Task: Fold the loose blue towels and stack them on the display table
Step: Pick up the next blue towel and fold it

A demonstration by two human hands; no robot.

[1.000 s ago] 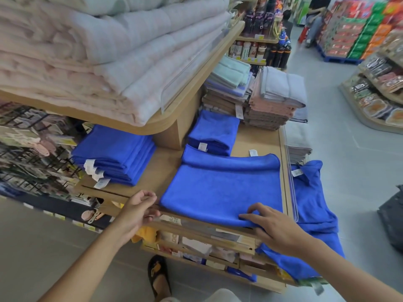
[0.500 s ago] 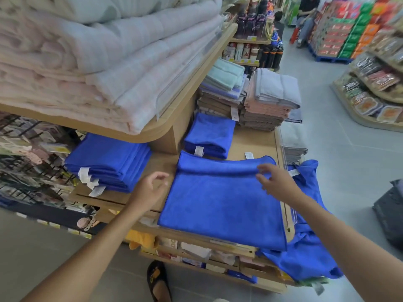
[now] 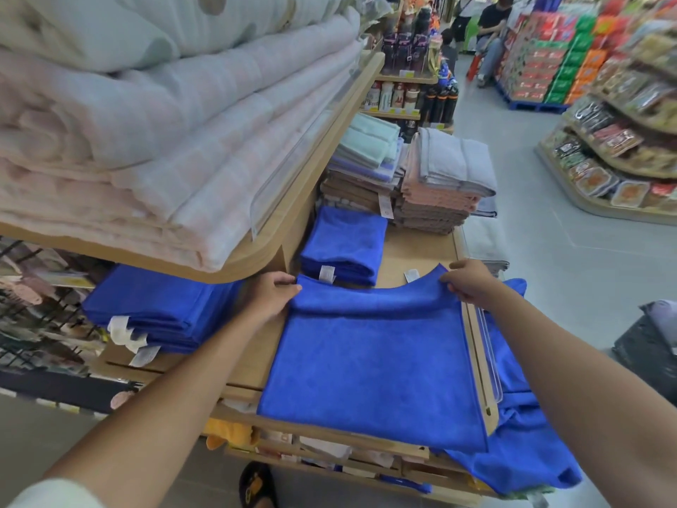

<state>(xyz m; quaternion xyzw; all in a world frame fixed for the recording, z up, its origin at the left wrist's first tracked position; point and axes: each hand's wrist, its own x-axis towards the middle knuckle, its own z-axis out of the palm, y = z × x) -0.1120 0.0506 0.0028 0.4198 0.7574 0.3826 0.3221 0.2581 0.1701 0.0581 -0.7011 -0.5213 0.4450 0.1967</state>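
A blue towel [image 3: 370, 364] lies spread flat on the wooden display table [image 3: 417, 251]. My left hand [image 3: 269, 297] pinches its far left corner, and my right hand [image 3: 470, 280] pinches its far right corner, both lifted slightly off the wood. Behind it sits a small folded blue towel [image 3: 344, 243] with a white label. A stack of folded blue towels [image 3: 154, 306] rests to the left under the upper shelf. More loose blue towel [image 3: 520, 445] hangs over the table's right side.
An upper shelf [image 3: 304, 199] with pale blankets overhangs the left. Folded grey, pink and brown towels [image 3: 439, 185] stand at the table's back. A clear acrylic rail [image 3: 487, 353] edges the table's right. A dark bag [image 3: 648, 350] sits on the floor at right.
Both hands moved from the towel's near edge to its far edge. They now hold the far corners, which have risen off the table.
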